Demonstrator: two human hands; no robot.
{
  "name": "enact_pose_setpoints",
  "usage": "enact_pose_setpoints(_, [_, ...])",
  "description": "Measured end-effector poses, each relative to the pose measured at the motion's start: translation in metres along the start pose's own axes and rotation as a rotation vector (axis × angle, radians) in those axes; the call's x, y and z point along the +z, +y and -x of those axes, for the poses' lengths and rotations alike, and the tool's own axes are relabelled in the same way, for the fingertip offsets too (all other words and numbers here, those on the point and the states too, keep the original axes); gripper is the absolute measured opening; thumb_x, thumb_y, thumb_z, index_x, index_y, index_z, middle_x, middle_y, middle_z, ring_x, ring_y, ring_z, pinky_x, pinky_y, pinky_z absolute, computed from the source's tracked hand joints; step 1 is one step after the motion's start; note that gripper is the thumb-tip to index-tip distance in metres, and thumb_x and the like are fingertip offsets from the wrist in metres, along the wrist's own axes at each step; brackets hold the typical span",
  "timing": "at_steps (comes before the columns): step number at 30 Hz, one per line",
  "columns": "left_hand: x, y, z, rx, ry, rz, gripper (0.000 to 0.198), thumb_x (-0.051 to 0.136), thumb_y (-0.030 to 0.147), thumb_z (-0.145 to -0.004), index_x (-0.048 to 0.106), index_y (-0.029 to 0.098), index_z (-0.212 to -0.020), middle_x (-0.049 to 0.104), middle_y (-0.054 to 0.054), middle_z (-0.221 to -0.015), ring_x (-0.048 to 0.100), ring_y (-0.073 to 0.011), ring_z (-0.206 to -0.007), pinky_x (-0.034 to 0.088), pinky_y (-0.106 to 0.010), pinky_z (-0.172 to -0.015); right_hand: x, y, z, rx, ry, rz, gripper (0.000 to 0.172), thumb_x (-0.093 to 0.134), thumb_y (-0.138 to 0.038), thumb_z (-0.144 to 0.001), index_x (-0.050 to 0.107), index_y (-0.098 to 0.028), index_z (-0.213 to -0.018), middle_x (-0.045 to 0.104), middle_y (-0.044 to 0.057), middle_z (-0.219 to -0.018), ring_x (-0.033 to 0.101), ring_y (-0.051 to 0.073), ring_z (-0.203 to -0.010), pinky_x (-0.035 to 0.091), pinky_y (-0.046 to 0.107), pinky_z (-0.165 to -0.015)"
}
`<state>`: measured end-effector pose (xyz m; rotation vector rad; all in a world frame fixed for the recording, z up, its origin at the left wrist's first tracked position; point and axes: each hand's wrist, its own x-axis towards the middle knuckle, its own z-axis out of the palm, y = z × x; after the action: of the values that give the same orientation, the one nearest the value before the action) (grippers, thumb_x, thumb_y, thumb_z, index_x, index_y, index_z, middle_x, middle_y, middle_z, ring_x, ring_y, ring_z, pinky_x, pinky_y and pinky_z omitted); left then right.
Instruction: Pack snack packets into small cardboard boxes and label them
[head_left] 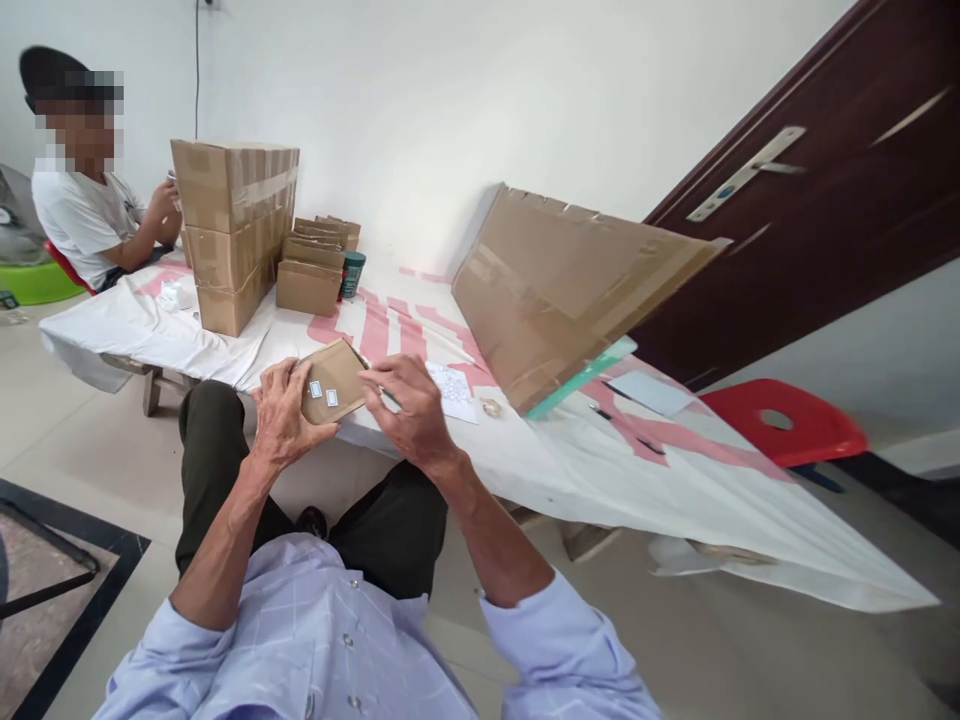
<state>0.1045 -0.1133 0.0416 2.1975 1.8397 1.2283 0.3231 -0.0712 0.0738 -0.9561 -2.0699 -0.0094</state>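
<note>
My left hand [281, 415] grips a small brown cardboard box [335, 378] from its left side, at the near edge of the low table [225, 345]. Two small white stickers show on the box's face. My right hand [409, 405] rests on the box's right side with curled fingers pinching a thin dark pen-like thing [375, 385]. A white sheet of labels [454, 388] lies on the table just right of my hands.
A large flat cardboard sheet [555, 285] leans at the right. Stacked taped cartons [234, 230] and small boxes [309, 280] stand at the far left, with a teal can [351, 273]. Another person [90, 215] sits beyond them. A red stool [787, 425] and a dark door [825, 180] are on the right.
</note>
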Motion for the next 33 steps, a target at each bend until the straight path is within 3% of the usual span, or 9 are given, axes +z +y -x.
enact_pose_setpoints(3, [0.005,0.005,0.003,-0.009,0.0,-0.001,0.097,0.09,0.04,-0.066,0.052,0.024,-0.154,0.051,-0.021,-0.157,0.045,-0.0467,-0.144,0.043,-0.061,-0.11,0.012,-0.013,-0.004,-0.153,-0.113,0.073,0.028,0.055,-0.022,-0.102,0.081,-0.029,-0.111,0.074,0.011,-0.11,0.064,0.031,-0.11,0.056,0.05,-0.101])
enact_pose_setpoints(7, [0.009,0.009,0.006,-0.003,-0.007,-0.01,0.096,0.088,0.039,-0.065,0.053,0.021,-0.153,0.051,-0.022,-0.159,0.046,-0.0468,-0.145,0.043,-0.06,-0.11,0.022,-0.008,-0.003,-0.206,-0.169,0.219,0.023,0.06,-0.02,-0.101,0.08,-0.029,-0.106,0.074,0.01,-0.108,0.062,0.031,-0.108,0.053,0.047,-0.092])
enact_pose_setpoints(11, [0.01,0.012,0.007,-0.008,0.001,-0.007,0.094,0.088,0.038,-0.065,0.054,0.024,-0.152,0.052,-0.021,-0.158,0.045,-0.0471,-0.145,0.043,-0.06,-0.109,0.018,-0.006,0.0,-0.253,-0.19,0.264,0.023,0.058,-0.019,-0.103,0.079,-0.026,-0.101,0.073,0.011,-0.107,0.06,0.03,-0.106,0.05,0.045,-0.089])
enact_pose_setpoints(22, [0.014,0.015,0.009,0.0,0.015,-0.071,0.089,0.082,0.039,-0.07,0.054,0.019,-0.151,0.052,-0.021,-0.158,0.045,-0.0449,-0.144,0.044,-0.058,-0.11,0.019,-0.006,0.01,-0.357,-0.098,0.309,0.022,0.061,-0.012,-0.101,0.077,-0.022,-0.091,0.073,0.009,-0.097,0.059,0.025,-0.097,0.047,0.038,-0.083])
enact_pose_setpoints(33, [0.014,0.019,0.01,0.0,0.002,-0.1,0.089,0.081,0.038,-0.069,0.055,0.018,-0.151,0.053,-0.022,-0.158,0.046,-0.0453,-0.144,0.044,-0.058,-0.11,0.024,-0.007,0.014,-0.295,-0.077,0.295,0.019,0.061,-0.01,-0.1,0.074,-0.022,-0.091,0.073,0.009,-0.102,0.058,0.026,-0.101,0.046,0.039,-0.087])
